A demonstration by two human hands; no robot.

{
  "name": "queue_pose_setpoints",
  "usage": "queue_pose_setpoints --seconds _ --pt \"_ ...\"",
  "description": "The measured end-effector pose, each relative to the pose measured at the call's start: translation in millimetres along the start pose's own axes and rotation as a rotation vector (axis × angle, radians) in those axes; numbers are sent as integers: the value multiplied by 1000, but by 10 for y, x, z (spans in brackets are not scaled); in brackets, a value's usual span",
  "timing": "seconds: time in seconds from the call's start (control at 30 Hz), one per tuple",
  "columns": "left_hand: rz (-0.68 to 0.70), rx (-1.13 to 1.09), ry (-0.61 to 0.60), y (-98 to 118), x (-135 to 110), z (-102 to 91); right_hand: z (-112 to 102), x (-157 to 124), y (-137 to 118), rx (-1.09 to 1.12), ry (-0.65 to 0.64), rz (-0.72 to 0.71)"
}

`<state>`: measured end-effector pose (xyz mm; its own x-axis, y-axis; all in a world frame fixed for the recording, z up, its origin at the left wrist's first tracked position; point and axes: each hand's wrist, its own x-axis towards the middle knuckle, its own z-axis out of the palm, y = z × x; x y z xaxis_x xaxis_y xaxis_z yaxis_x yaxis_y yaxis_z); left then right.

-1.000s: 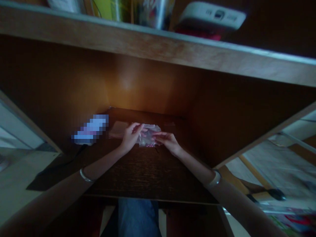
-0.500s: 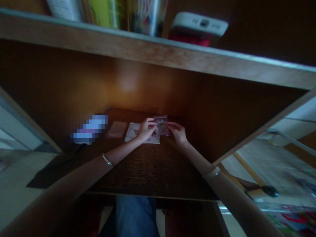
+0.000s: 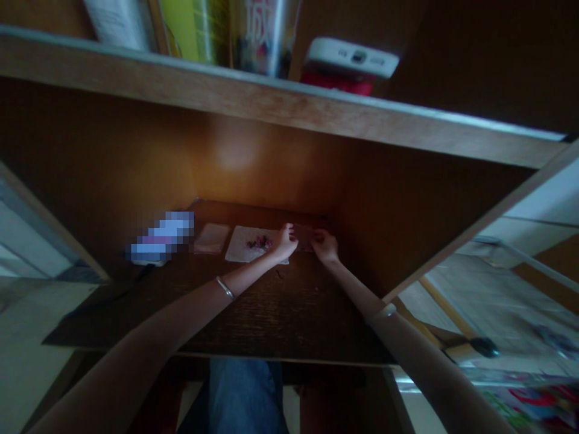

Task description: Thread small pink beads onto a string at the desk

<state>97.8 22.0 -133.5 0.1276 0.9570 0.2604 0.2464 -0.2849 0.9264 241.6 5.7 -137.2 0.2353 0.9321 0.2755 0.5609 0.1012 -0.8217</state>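
A small clear plastic bag, dim against the dark wood, lies between my two hands. My left hand is closed, its fingers curled at the bag's left edge. At the right edge, my right hand pinches the bag with bent fingers. Under and left of my left wrist is a white paper-like sheet. On it rests a little heap of pink and dark bits, which look like dried flowers. Farther left lies a flat pale pink packet.
A blurred-out phone-like device leans at the left, with a dark cable near it. The wooden desk has side walls and an overhead shelf. A white phone lies on that shelf beside bottles and packages.
The bag was held up, visibly shiny; now it is lower and flatter near the desk. My left hand has moved right, uncovering the heap on the sheet. The view has shifted slightly.
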Motion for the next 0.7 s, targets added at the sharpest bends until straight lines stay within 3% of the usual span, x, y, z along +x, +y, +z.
queue_pose_setpoints --seconds 0.1,0.17,0.23,0.33,0.47,0.57,0.7 --pt "26 10 -17 -8 -51 -41 -84 -140 -195 -253 77 -26" --pt "55 27 -10 1 -114 -152 -165 -312 -363 -456 91 -126" --pt "93 64 16 10 -182 -339 -249 -539 -523 -670 30 -165" --pt "160 313 28 21 -260 -744 -344 -899 -678 -907 -139 -133" --pt "73 756 105 77 -333 -1377 -394 -1233 -694 -1017 -323 -111" --pt "51 1090 213 123 -407 -1746 -405 -1335 -658 -1050 -357 -95" --pt "-144 1246 63 89 -518 -1930 -427 -1347 -660 -1054 -403 -96"
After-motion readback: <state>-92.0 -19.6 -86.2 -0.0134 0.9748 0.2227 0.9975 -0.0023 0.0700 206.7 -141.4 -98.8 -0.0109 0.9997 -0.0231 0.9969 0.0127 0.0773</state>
